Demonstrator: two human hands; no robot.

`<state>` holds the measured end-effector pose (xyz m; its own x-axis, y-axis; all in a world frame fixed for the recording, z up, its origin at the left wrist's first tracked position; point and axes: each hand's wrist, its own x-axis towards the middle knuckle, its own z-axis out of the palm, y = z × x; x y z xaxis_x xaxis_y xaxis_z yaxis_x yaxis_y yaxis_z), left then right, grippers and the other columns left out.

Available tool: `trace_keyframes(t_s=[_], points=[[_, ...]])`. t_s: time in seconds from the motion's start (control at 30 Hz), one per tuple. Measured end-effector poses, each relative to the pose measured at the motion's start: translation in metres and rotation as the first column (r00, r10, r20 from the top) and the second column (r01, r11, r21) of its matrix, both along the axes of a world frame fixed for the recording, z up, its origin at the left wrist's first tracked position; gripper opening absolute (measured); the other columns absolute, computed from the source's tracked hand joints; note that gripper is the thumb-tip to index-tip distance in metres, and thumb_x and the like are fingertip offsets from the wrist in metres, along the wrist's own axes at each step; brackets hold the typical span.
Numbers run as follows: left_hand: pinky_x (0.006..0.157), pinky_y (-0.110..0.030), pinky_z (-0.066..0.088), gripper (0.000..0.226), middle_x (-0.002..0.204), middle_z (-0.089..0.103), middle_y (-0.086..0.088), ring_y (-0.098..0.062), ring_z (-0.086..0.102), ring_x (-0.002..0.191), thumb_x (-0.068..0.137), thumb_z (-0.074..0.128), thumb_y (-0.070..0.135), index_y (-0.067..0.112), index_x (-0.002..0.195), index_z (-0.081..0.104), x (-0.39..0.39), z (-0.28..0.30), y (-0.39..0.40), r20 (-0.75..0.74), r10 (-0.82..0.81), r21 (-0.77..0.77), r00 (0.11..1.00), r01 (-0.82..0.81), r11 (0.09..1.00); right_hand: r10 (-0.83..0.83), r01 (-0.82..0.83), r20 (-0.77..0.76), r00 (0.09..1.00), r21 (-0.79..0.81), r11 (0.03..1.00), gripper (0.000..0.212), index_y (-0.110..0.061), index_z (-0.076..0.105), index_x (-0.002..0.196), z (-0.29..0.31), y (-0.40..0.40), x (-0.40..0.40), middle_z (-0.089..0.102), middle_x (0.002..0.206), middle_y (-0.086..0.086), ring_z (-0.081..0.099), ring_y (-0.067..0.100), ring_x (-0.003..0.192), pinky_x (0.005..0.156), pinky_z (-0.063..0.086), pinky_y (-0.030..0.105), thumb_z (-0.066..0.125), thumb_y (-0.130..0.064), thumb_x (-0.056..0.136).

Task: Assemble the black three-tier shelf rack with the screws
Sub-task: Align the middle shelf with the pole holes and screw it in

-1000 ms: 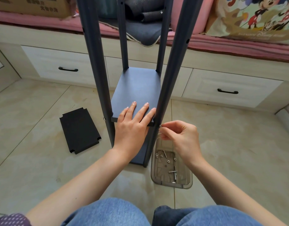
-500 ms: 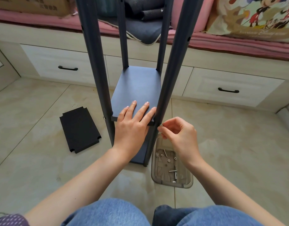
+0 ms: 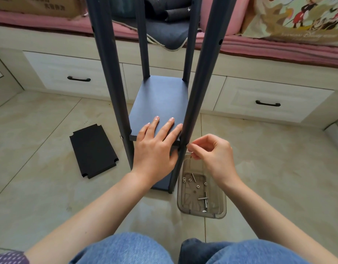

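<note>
Tiled floor [image 3: 40, 187] under black rack [image 3: 160, 100] at 12 o'clock, left hand [image 3: 154, 149] flat and wide on shelf, right hand [image 3: 212, 155] pinching a screw [image 3: 188, 145] at right post, parts tray [image 3: 202, 195] at 5 o'clock, spare panel [image 3: 93, 151] at 9 o'clock.

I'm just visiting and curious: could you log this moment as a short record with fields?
activity: fitting a shelf board into a black rack
left hand: flat on the middle shelf board, steadying it
right hand: pinches a small part, likely a screw, at the front right post
spare board: lies on the floor, left of the rack
screw tray: clear, by the post's foot, holds screws and washers
</note>
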<state>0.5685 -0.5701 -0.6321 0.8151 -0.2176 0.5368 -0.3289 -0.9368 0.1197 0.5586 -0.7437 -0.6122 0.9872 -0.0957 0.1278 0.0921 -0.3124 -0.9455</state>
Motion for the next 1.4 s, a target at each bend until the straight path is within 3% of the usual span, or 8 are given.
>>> trace_keyframes(t_s=[0.27,0.6,0.7,0.87,1.03,1.23,1.33,1.4], points=[[0.116,-0.05,0.027,0.074,0.153,0.048,0.001,-0.034,0.037,0.145,0.089,0.039,0.073,0.027,0.145,0.053,-0.004,0.008,-0.002,-0.126,0.037,0.032,0.991,-0.033,0.999,0.122,-0.119,0.017,0.992,-0.111,0.987,0.011,-0.019,0.079,0.088,0.004,-0.012,0.0,0.075,0.078,-0.006,0.071,0.008,0.077,0.075,0.057,0.025,0.073,-0.01,0.086],[0.116,-0.049,0.028,0.061,0.147,0.054,0.0,-0.035,0.041,0.142,0.094,0.043,0.063,0.025,0.139,0.06,-0.007,0.011,-0.008,-0.102,0.061,0.011,0.993,-0.06,0.998,0.049,-0.213,-0.354,0.934,-0.443,0.871,0.008,-0.017,0.077,0.093,-0.085,-0.072,-0.016,0.073,0.089,-0.003,0.068,0.012,0.091,0.081,0.051,0.02,0.072,-0.021,0.089],[0.116,-0.048,0.027,0.064,0.147,0.054,0.0,-0.034,0.042,0.142,0.094,0.036,0.064,0.025,0.138,0.061,-0.007,0.012,-0.009,-0.098,0.075,0.016,0.992,-0.074,0.997,0.073,-0.355,-0.437,0.897,-0.612,0.706,0.02,-0.013,0.074,0.1,-0.118,-0.076,-0.021,0.073,0.101,0.004,0.064,0.019,0.101,0.087,0.05,0.029,0.065,-0.03,0.094],[0.116,-0.048,0.026,0.063,0.146,0.056,0.0,-0.033,0.042,0.142,0.093,0.038,0.062,0.022,0.134,0.065,-0.006,0.01,-0.012,-0.085,0.092,0.013,0.992,-0.092,0.996,0.155,-0.531,-0.508,0.847,-0.81,0.248,0.031,-0.006,0.065,0.112,-0.148,-0.082,-0.031,0.061,0.116,0.014,0.044,0.029,0.122,0.094,0.039,0.037,0.048,-0.028,0.099],[0.114,-0.048,0.03,0.057,0.139,0.061,-0.002,-0.034,0.047,0.138,0.092,0.045,0.058,0.019,0.126,0.07,-0.006,0.007,-0.014,-0.012,0.105,0.002,0.994,-0.105,0.994,0.155,-0.539,-0.525,0.837,-0.84,0.062,0.03,-0.002,0.062,0.119,-0.152,-0.087,-0.028,0.058,0.122,0.018,0.041,0.029,0.129,0.097,0.039,0.039,0.049,-0.016,0.095],[0.112,-0.051,0.034,0.051,0.135,0.064,-0.003,-0.036,0.05,0.135,0.092,0.051,0.053,0.017,0.12,0.074,-0.004,0.003,-0.016,0.043,0.103,-0.012,0.994,-0.103,0.995,0.115,-0.468,-0.467,0.877,-0.883,-0.018,0.024,-0.002,0.068,0.107,-0.145,-0.108,-0.024,0.064,0.111,0.019,0.052,0.031,0.118,0.086,0.045,0.034,0.062,-0.014,0.087],[0.111,-0.052,0.035,0.05,0.135,0.065,-0.004,-0.036,0.051,0.135,0.091,0.053,0.052,0.016,0.119,0.074,-0.004,0.002,-0.016,0.055,0.103,-0.015,0.993,-0.102,0.995,0.175,-0.315,-0.305,0.936,-0.949,0.03,0.041,-0.008,0.064,0.043,-0.144,-0.126,-0.024,0.059,0.049,0.01,0.064,0.028,0.056,0.046,0.048,0.023,0.096,-0.016,0.019],[0.111,-0.052,0.034,0.051,0.135,0.064,-0.004,-0.036,0.05,0.135,0.091,0.053,0.053,0.015,0.119,0.074,-0.003,0.001,-0.016,0.054,0.095,-0.019,0.994,-0.094,0.995,0.127,-0.272,-0.261,0.957,-0.959,0.074,0.041,-0.01,0.062,0.039,-0.15,-0.134,-0.022,0.057,0.045,0.007,0.061,0.027,0.05,0.044,0.047,0.024,0.095,-0.015,0.016]])
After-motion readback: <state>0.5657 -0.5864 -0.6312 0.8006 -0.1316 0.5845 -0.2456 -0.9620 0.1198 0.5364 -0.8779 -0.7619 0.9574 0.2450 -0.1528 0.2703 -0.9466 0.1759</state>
